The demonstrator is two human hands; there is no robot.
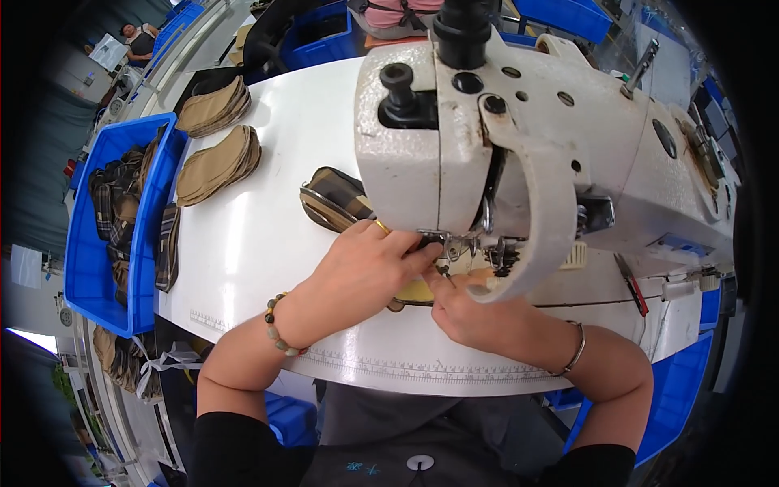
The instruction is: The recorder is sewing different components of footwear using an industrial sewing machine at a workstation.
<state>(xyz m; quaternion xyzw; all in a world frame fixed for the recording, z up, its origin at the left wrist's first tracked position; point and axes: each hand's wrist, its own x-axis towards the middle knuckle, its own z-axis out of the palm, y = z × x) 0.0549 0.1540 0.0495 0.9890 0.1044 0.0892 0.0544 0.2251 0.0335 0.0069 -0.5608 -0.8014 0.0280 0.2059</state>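
Note:
A white sewing machine (398,178) stands over the table, its needle area hidden in part by my fingers. My left hand (365,260), with a ring and a beaded bracelet, is closed at the presser foot (450,246), fingertips pressed together on a dark fabric piece. My right hand (479,308), with a metal bangle, meets it from the right, thumb and finger pinched at the same spot; the machine's curved white guard (552,211) covers some of its fingers. A brown plaid fabric piece (333,197) lies just beyond my left hand. Beneath both hands shows a yellow patch (415,293).
Two stacks of tan fabric pieces (217,166) lie at the far left of the white table (284,105). Beside them stands a blue bin (150,243) of plaid pieces. Red-handled snips (637,296) rest at the right. A ruler scale (406,369) runs along the near edge.

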